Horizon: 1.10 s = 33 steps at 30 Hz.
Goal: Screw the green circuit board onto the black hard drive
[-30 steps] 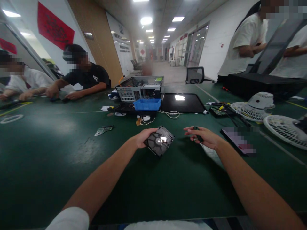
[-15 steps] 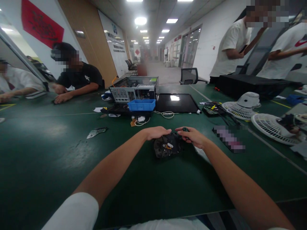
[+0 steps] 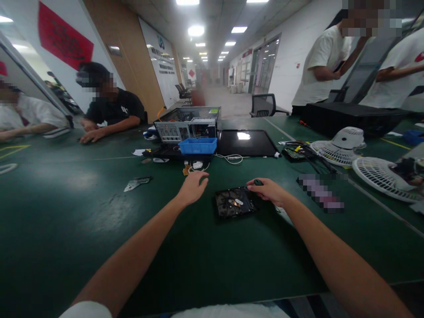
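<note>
An opened black hard drive [image 3: 233,203] lies flat on the green table, with small silver and gold-coloured parts showing inside. My right hand [image 3: 270,192] is at its upper right corner, fingers closed round the dark handle of a screwdriver [image 3: 258,182]. I cannot make out the tip of the tool. Left of the drive, my left hand [image 3: 193,189] is raised apart from it, thumb and fingers parted, with nothing in it. A pale flat piece [image 3: 281,214] shows partly under my right wrist.
An open computer case [image 3: 172,131] stands behind a blue tray [image 3: 198,146], beside a dark flat panel [image 3: 247,143]. A thin silvery piece [image 3: 136,183] lies to the left. White fan parts [image 3: 346,142] and cables [image 3: 301,152] are at the right. Other people are around the table.
My left hand has let go of the hard drive's far edge and moved left, its fingers parting. My right hand stays by the drive with the screwdriver. The view has shifted slightly.
</note>
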Tool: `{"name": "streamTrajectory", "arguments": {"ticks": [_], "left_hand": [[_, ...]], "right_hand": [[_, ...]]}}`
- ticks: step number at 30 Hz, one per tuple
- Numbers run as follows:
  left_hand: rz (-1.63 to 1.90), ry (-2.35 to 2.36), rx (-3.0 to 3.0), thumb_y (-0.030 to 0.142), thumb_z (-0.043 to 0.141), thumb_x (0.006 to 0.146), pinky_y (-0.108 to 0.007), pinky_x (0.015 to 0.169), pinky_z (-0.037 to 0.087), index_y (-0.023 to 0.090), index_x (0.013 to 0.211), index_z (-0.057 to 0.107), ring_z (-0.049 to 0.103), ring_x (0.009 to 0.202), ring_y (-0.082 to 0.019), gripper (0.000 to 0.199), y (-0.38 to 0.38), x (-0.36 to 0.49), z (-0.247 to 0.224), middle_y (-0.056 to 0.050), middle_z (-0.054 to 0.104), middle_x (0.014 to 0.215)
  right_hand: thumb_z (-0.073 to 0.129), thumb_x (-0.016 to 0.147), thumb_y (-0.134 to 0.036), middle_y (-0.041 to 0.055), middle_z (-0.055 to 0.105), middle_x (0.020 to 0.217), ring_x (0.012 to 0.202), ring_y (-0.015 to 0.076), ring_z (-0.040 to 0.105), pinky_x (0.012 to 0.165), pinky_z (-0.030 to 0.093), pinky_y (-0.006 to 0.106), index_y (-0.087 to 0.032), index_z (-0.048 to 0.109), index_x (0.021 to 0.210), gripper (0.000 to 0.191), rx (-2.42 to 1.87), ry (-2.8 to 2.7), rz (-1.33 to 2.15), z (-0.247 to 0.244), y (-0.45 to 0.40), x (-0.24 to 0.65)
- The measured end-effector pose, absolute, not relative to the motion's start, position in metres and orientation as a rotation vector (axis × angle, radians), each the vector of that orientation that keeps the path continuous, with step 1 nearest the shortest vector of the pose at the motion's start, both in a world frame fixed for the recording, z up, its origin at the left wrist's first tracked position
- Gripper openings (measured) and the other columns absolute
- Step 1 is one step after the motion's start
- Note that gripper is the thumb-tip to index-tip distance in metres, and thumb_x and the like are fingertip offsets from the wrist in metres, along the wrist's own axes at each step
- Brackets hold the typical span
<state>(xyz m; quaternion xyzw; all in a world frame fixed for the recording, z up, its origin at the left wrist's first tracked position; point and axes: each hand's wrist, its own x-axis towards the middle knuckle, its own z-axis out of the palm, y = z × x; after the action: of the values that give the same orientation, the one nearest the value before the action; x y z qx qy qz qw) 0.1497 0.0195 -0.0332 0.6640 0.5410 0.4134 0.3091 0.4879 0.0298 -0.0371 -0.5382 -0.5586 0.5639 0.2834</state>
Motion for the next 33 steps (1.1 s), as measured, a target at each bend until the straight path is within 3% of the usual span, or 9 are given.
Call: {"name": "streamTrajectory", "arguments": {"ticks": [4,9,16,20,27,33], "left_hand": [[1.092,1.977,1.814,0.029,0.061,0.085,-0.055,0.122,0.021,0.021,0.117,0.070,0.039,0.138,-0.042,0.034,0.010,0.061,-0.050,-0.016,0.058,0.136],[0.573,2.534,1.915,0.035,0.060,0.082,-0.059,0.113,0.030,0.014,0.135,0.060,0.041,0.136,-0.047,0.057,-0.001,-0.062,-0.058,-0.025,0.052,0.141],[0.238,2.150,2.020,0.043,0.063,0.077,-0.043,0.117,0.034,0.013,0.142,0.052,0.052,0.134,-0.037,0.073,0.014,-0.143,-0.052,-0.018,0.056,0.146],[0.174,2.107,2.034,0.041,0.063,0.078,-0.042,0.114,0.038,0.017,0.140,0.056,0.057,0.129,-0.036,0.067,0.022,-0.141,-0.048,-0.014,0.064,0.139],[0.024,2.431,1.926,0.028,0.035,0.104,-0.034,0.099,0.045,0.009,0.140,0.052,0.065,0.107,-0.024,0.045,0.023,-0.144,-0.035,-0.013,0.068,0.126],[-0.165,2.659,1.732,0.026,0.046,0.099,-0.033,0.086,0.048,0.010,0.123,0.064,0.067,0.095,-0.026,0.034,0.006,-0.163,-0.012,-0.015,0.072,0.107]], "right_hand": [[0.082,0.073,-0.039,-0.0035,0.051,0.065,0.053,0.0075,0.040,0.042,0.020,0.019,-0.018,0.069,0.101,0.038,-1.430,-1.480,1.482,-0.040,0.031,0.488],[0.085,0.070,-0.036,-0.0056,0.047,0.059,0.052,0.0074,0.040,0.043,0.022,0.018,-0.017,0.069,0.106,0.044,-1.445,-1.476,1.513,-0.042,0.035,0.491],[0.086,0.069,-0.036,-0.0052,0.048,0.059,0.052,0.0072,0.040,0.043,0.020,0.018,-0.017,0.069,0.106,0.045,-1.435,-1.451,1.539,-0.042,0.036,0.492],[0.085,0.071,-0.036,-0.0051,0.048,0.060,0.052,0.0073,0.039,0.043,0.019,0.018,-0.017,0.068,0.106,0.044,-1.434,-1.457,1.544,-0.043,0.037,0.493],[0.082,0.075,-0.037,-0.0030,0.051,0.069,0.056,0.0067,0.042,0.044,0.022,0.018,-0.017,0.068,0.108,0.041,-1.447,-1.498,1.522,-0.042,0.036,0.493],[0.080,0.076,-0.037,-0.0036,0.049,0.066,0.053,0.0066,0.039,0.043,0.022,0.018,-0.017,0.067,0.110,0.042,-1.463,-1.479,1.521,-0.039,0.034,0.491]]}}
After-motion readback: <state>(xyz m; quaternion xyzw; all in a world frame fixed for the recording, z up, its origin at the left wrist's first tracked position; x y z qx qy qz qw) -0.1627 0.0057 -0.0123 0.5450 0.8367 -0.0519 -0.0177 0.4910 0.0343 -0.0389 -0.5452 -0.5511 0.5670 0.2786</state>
